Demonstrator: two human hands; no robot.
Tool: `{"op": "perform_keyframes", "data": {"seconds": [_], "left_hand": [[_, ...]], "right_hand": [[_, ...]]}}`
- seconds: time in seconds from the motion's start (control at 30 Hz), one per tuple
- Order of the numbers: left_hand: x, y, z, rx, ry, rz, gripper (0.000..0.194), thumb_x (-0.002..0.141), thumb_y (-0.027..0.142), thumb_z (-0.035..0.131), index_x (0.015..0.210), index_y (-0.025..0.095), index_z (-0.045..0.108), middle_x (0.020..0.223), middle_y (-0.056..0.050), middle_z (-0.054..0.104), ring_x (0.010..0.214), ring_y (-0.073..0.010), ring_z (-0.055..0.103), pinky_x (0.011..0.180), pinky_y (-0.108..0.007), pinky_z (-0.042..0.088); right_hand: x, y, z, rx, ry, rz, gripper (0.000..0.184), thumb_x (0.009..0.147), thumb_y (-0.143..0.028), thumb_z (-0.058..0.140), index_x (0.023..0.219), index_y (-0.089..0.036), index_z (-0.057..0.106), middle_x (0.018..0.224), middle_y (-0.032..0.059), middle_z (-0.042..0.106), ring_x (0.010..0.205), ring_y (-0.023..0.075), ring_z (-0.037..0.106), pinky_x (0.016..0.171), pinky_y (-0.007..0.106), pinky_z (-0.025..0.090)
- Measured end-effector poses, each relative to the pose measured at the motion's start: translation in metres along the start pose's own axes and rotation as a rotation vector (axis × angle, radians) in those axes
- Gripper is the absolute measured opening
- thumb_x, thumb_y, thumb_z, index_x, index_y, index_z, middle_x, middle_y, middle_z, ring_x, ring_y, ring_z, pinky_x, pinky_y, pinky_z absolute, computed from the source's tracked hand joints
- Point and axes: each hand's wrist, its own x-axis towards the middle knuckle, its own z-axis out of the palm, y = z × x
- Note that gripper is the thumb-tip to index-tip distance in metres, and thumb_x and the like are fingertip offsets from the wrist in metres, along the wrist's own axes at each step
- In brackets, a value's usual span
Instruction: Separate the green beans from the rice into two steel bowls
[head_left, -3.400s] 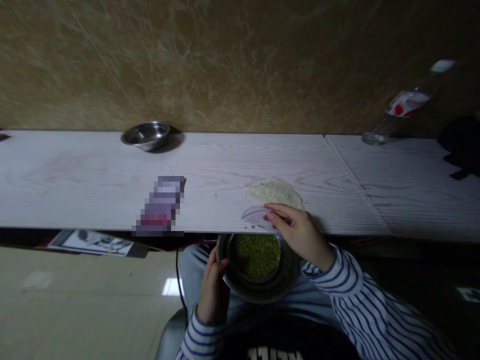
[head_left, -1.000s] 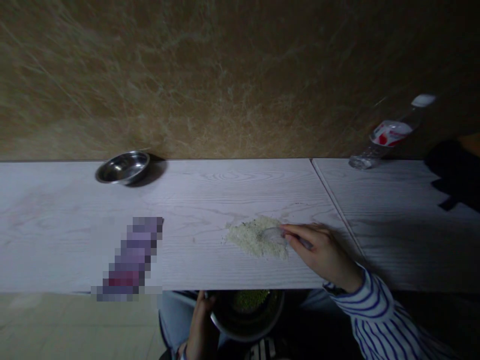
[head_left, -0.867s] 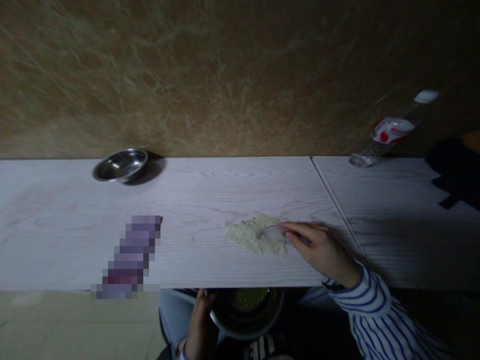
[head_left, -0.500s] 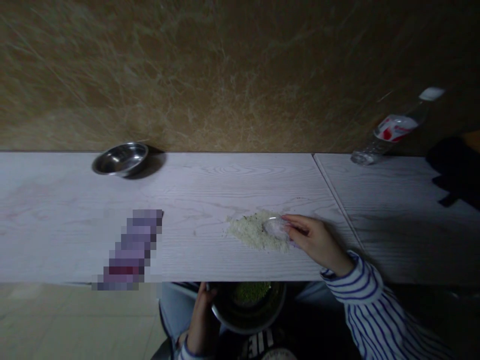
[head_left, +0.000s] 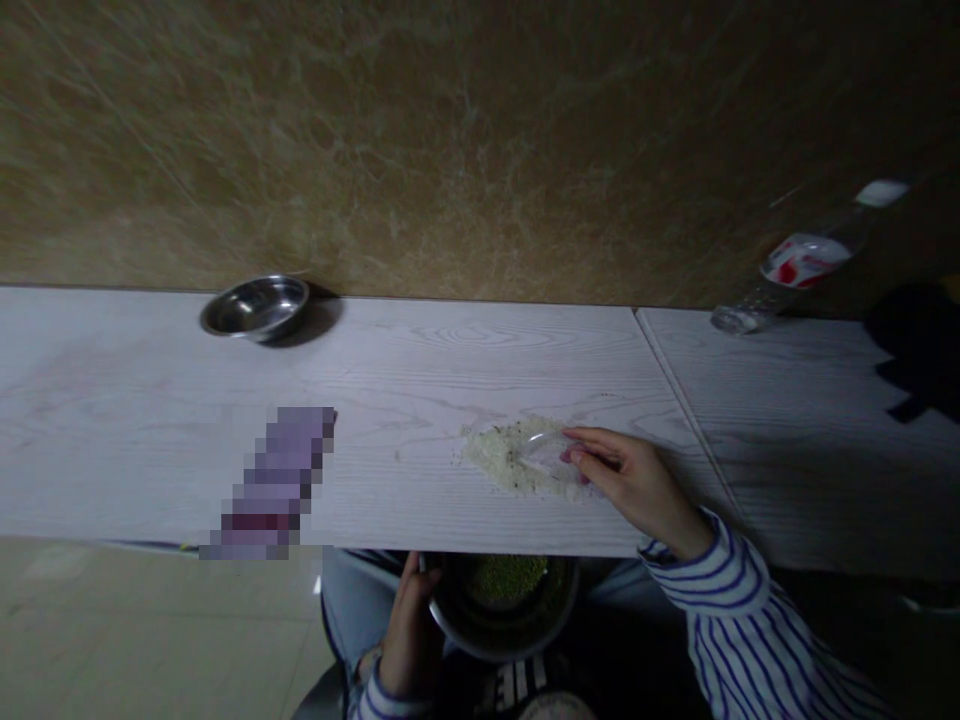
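My right hand (head_left: 626, 480) is closed around a clear plastic cup (head_left: 544, 452), tilted on its side with its mouth toward the left. The cup lies against a flat pile of white grains (head_left: 491, 458), like rice, with small dark specks among them. Below the table's front edge, my left hand (head_left: 411, 618) grips the left rim of a metal bowl (head_left: 491, 648) above my lap. Small green grains (head_left: 508, 578), like mung beans, lie inside that bowl, and its far side is hidden under the tabletop.
A second, smaller metal bowl (head_left: 259, 310) stands by the wall at the back left. Nearer the front left lies a blurred-out purplish flat object (head_left: 274, 480). A plastic bottle (head_left: 802, 262) stands at the back right, beside a dark item (head_left: 911, 345). A seam crosses the white table (head_left: 390, 370).
The cup has tipped slightly and its mouth has shifted a little left over the white grains. The whole view has shifted slightly. My left hand keeps its hold on the bowl.
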Motion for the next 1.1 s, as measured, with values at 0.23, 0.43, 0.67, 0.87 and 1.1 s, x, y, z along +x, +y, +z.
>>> {"op": "perform_keyframes", "data": {"seconds": [0.23, 0.43, 0.67, 0.87, 1.1], "left_hand": [[0.01, -0.011, -0.014, -0.026, 0.063, -0.037, 0.047, 0.068, 0.034, 0.078, 0.114, 0.024, 0.08, 0.118, -0.009, 0.08, 0.141, -0.0382, 0.054, 0.122, -0.052, 0.035], [0.01, -0.008, -0.014, -0.007, 0.06, -0.003, 0.048, 0.067, 0.033, 0.078, 0.115, 0.024, 0.08, 0.117, -0.008, 0.08, 0.141, -0.0382, 0.054, 0.12, -0.051, 0.037], [0.006, 0.0, -0.005, 0.007, -0.029, 0.003, 0.055, 0.066, 0.034, 0.077, 0.119, 0.022, 0.078, 0.117, -0.01, 0.081, 0.133, -0.0401, 0.061, 0.113, -0.051, 0.046], [0.0, 0.0, -0.003, 0.061, 0.026, 0.052, 0.053, 0.067, 0.033, 0.074, 0.118, 0.019, 0.078, 0.121, -0.012, 0.079, 0.136, -0.0423, 0.057, 0.112, -0.054, 0.046], [-0.003, 0.0, -0.003, 0.018, 0.021, 0.012, 0.055, 0.07, 0.033, 0.073, 0.124, 0.023, 0.075, 0.122, -0.009, 0.079, 0.133, -0.0391, 0.061, 0.109, -0.052, 0.049]], "right_hand": [[-0.001, 0.003, 0.007, -0.033, 0.012, -0.034, 0.029, 0.083, -0.028, 0.066, 0.106, -0.017, 0.081, 0.095, 0.0112, 0.084, 0.082, 0.0239, 0.08, 0.072, 0.034, 0.065], [-0.002, -0.006, 0.014, -0.049, -0.074, -0.035, 0.031, 0.084, -0.029, 0.064, 0.106, -0.017, 0.081, 0.087, 0.0093, 0.083, 0.075, 0.0222, 0.078, 0.064, 0.031, 0.063], [-0.011, -0.005, 0.002, -0.087, -0.064, -0.024, 0.032, 0.084, -0.03, 0.064, 0.106, -0.016, 0.082, 0.086, 0.0105, 0.083, 0.078, 0.0249, 0.079, 0.071, 0.036, 0.065], [-0.019, 0.002, 0.001, -0.115, -0.035, -0.04, 0.029, 0.085, -0.027, 0.064, 0.106, -0.018, 0.083, 0.091, 0.0096, 0.084, 0.082, 0.0243, 0.08, 0.076, 0.035, 0.065], [-0.023, 0.0, 0.009, -0.109, -0.057, -0.08, 0.027, 0.085, -0.026, 0.065, 0.105, -0.02, 0.083, 0.095, 0.0087, 0.084, 0.085, 0.0237, 0.08, 0.08, 0.035, 0.066]]}}
